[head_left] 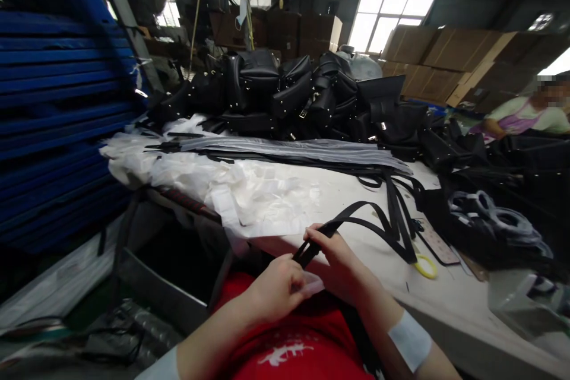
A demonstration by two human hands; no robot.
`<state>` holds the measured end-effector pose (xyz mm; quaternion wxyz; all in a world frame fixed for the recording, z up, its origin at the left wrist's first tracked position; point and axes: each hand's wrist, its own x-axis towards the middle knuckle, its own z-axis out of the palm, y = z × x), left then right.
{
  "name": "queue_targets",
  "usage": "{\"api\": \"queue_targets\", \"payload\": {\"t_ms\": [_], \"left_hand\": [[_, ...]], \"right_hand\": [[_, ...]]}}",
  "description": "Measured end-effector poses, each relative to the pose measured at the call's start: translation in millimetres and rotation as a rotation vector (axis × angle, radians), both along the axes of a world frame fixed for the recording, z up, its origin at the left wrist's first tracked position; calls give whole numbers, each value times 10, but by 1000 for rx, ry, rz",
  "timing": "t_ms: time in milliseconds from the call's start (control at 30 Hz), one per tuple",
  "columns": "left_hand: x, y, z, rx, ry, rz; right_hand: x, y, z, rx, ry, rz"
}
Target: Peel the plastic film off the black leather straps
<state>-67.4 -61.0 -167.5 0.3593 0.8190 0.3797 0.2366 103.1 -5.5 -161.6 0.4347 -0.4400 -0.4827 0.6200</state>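
Observation:
A long black strap (367,222) runs from the table into my hands at the table's front edge. My right hand (333,249) pinches it between thumb and fingers. Closed around the lower part of the same strap, my left hand (279,286) sits just beside the right one. A pale, translucent slip (313,282) sticks out by the left fingers; whether it is wrapped on the strap I cannot tell. More strap hangs in loops over the table to the right of my hands.
Thin white plastic sleeves (267,190) are heaped on the table (338,187). Behind them lie bundled straps in clear film (285,145) and piled black bags (258,80). Yellow-handled scissors (426,266) and a phone (439,241) lie right. A co-worker (529,113) is at far right.

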Motion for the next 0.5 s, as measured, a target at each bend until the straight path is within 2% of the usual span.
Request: {"api": "queue_targets", "payload": {"t_ms": [133, 233, 367, 500], "left_hand": [[-49, -10, 62, 123, 54, 54], [-200, -2, 113, 125, 15, 49], [-440, -1, 131, 71, -128, 71], [-561, -31, 145, 83, -298, 154]], "right_hand": [[-273, -89, -54, 7, -56, 41], [-233, -37, -20, -33, 7, 52], [-92, 145, 102, -11, 33, -57], [-95, 244, 193, 14, 69, -127]]}}
